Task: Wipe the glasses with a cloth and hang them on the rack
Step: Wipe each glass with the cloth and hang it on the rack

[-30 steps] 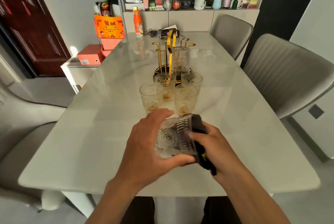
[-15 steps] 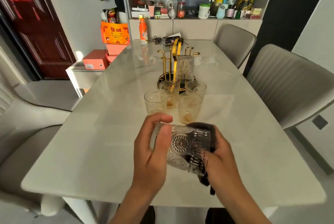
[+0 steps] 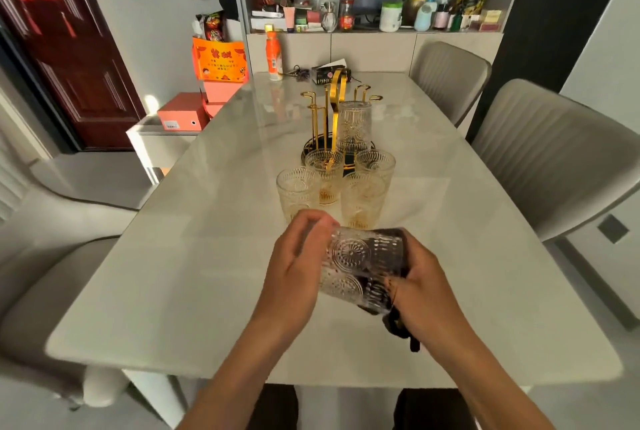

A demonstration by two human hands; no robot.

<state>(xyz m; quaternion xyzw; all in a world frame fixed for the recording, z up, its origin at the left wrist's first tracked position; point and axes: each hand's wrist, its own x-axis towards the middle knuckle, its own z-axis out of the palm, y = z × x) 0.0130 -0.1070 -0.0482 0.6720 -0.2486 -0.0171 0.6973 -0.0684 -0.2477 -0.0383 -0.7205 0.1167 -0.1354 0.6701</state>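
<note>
I hold a clear embossed glass (image 3: 356, 266) on its side above the near part of the table. My left hand (image 3: 294, 270) grips its base end. My right hand (image 3: 420, 285) holds a dark cloth (image 3: 398, 322) pushed into and around the glass's mouth. Beyond my hands several more embossed glasses (image 3: 362, 201) stand upright in a cluster. Behind them is the gold rack (image 3: 334, 107) on a round dark base, with one glass (image 3: 353, 126) hanging upside down on it.
The pale marble table (image 3: 173, 273) stretches away from me. At its far end stand an orange bottle (image 3: 274, 56) and a dark box (image 3: 327, 75). Grey chairs (image 3: 557, 159) flank the table on the right and left.
The glass has rotated between my hands, and my left hand has shifted its grip on the base. The camera view dropped slightly. Glasses on the table have not moved.
</note>
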